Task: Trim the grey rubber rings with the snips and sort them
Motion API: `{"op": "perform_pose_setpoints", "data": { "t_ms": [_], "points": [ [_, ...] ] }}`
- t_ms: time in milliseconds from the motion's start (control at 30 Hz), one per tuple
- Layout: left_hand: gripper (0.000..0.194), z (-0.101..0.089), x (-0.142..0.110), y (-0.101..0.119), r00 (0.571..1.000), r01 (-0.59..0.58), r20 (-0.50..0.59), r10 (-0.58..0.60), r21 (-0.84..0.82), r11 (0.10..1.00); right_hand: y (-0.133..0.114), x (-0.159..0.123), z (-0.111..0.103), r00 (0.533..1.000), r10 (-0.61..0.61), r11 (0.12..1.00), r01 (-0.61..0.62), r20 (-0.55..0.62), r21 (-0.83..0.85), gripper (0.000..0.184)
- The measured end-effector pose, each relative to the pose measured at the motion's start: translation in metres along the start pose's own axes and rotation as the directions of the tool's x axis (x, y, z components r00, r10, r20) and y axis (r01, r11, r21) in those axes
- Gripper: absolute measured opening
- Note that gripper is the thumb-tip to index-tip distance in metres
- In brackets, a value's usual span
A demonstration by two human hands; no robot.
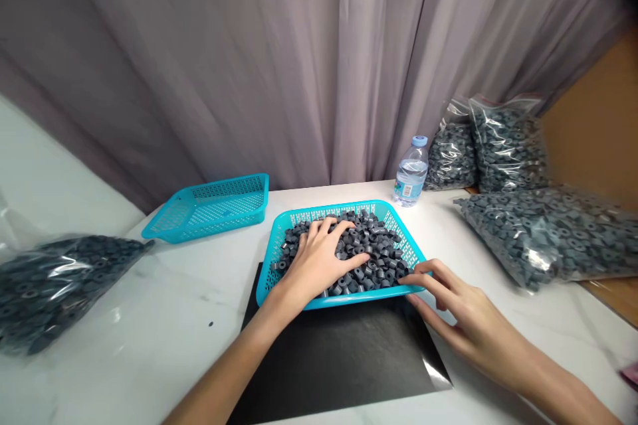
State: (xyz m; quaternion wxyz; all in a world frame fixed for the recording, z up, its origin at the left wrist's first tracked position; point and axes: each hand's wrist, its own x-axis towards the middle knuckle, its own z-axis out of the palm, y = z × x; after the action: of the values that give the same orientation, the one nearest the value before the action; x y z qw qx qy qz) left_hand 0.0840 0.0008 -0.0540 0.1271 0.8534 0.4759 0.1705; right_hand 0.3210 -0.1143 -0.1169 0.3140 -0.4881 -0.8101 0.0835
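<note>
A turquoise plastic basket (343, 301) holds a heap of small dark grey ring-shaped pieces (371, 239), each with a hole. Spread across the heap is my left hand (321, 252), its fingers apart and touching the pieces; what lies beneath the palm is hidden. At the basket's near right corner, my right hand (463, 322) pinches the rim, fingers over the inside and thumb below the outer edge. The basket's near part rests over a black sheet (339, 358) on the white marbled table (164, 345).
Behind on the left is a second turquoise basket (219, 212). A water bottle (411, 172) stands at the back. Clear bags of grey pieces lie on the left (64, 285) and right (558, 232), with two upright bags (511, 146) behind. A grey curtain (299, 66) hangs beyond.
</note>
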Motion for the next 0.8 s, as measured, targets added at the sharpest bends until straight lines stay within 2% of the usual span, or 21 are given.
{"op": "perform_pose_setpoints", "data": {
  "t_ms": [200,333,633,800],
  "points": [
    [0.028,-0.001,0.004,-0.009,0.999,-0.034,0.006,0.034,-0.008,0.999,0.0,0.0,0.001,1.0,0.019,0.999,-0.018,-0.002,0.043,0.02],
    [0.019,-0.001,0.007,-0.012,0.998,-0.047,-0.031,0.046,-0.037,0.998,-0.002,0.001,0.001,1.0,0.029,0.998,-0.028,-0.009,0.057,0.019],
    [0.021,-0.003,0.016,-0.02,0.979,-0.02,-0.201,-0.022,-0.206,0.978,-0.008,0.005,-0.003,0.999,0.031,0.999,-0.03,-0.023,0.037,0.017],
    [0.022,-0.007,0.019,-0.019,0.967,-0.009,-0.244,-0.08,-0.346,0.938,-0.006,0.005,-0.002,0.999,0.02,1.0,-0.02,-0.033,0.015,0.018]
  ]
}}
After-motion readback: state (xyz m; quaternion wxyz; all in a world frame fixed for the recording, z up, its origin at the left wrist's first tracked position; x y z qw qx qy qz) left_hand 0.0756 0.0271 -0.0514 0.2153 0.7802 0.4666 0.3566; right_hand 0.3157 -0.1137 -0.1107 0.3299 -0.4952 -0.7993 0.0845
